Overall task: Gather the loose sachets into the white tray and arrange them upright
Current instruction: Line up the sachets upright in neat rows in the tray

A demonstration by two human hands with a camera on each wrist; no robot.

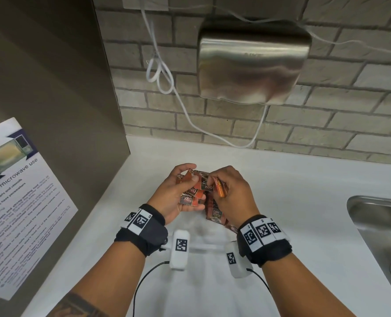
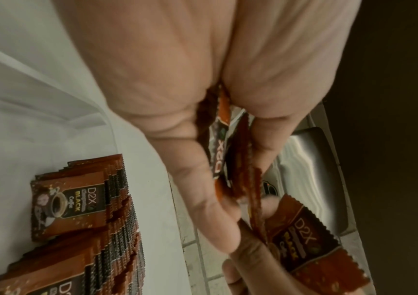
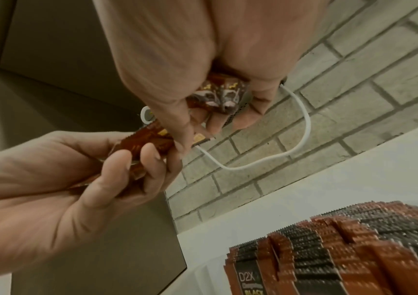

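Head view shows both hands raised together over the white table (image 1: 293, 179), each curled round brown coffee sachets. The left hand (image 1: 178, 191) cups a fanned bundle of sachets (image 1: 191, 194) in its palm, thumb pressed across the top one. The right hand (image 1: 230, 191) pinches a few more sachets (image 1: 220, 189) between thumb and fingertips, and its fingertips meet the left hand's bundle at the near edge — the two handfuls touch there.

Below and slightly to the right of the hands, closer to the right wrist, stands the row of sachets already packed on edge (image 1: 216, 217). The white tray (image 1: 203, 247) holding them is hard to tell from the table in the head view, only a pale front rim showing. From the left wrist the packed row (image 2: 84, 209) lies down and to the side of the palm, serrated tops up; from the right wrist the same row (image 3: 354, 249) sits just under the hand.

What the next move turns on, I judge, is this: the held sachets lie tilted and fanned, long edges at mixed angles, while the row stands upright with faces parallel. The handfuls want squaring into one stack, turning on edge, then lowering straight down — the right hand being nearer the row.

A steel sink (image 1: 377, 236) sits at the right, a hand dryer (image 1: 254, 65) on the brick wall.
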